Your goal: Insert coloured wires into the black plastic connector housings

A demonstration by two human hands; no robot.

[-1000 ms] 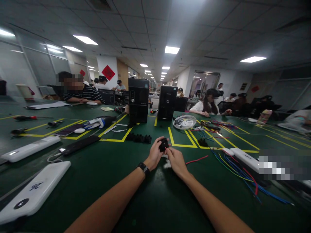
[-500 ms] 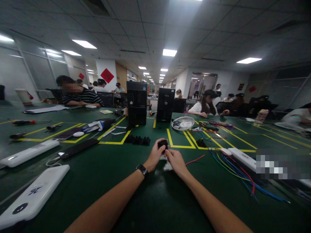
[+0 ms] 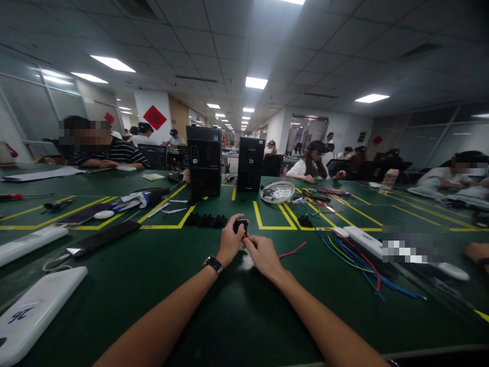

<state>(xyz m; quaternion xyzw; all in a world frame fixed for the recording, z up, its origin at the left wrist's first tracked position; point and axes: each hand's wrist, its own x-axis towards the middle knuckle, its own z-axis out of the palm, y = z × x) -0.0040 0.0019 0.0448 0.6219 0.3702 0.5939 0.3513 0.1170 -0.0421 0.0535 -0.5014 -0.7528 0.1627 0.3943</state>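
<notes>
In the head view my left hand (image 3: pixel 229 242), with a dark watch on its wrist, is closed around a small black block (image 3: pixel 240 223). The thumb presses on the block's near face. Just to its right and below, my right hand (image 3: pixel 264 256) pinches a red wire (image 3: pixel 294 251). One end of this wire reaches the block, and the rest trails out behind the hand to the right. Whether the tip sits inside the block is hidden by my fingers. Beyond my hands lies a row of similar black blocks (image 3: pixel 206 220) on the green table.
Two black computer towers (image 3: pixel 204 165) stand at the back. A white basket (image 3: pixel 278 192) and loose coloured wires (image 3: pixel 355 261) lie to the right, near a white power bank (image 3: pixel 362 241). Another white device (image 3: pixel 42 316) lies at left. People sit across the table.
The view has turned slightly right, so everything sits further left. My hands still hold the black block and red wire close together; the block looks slightly turned.
</notes>
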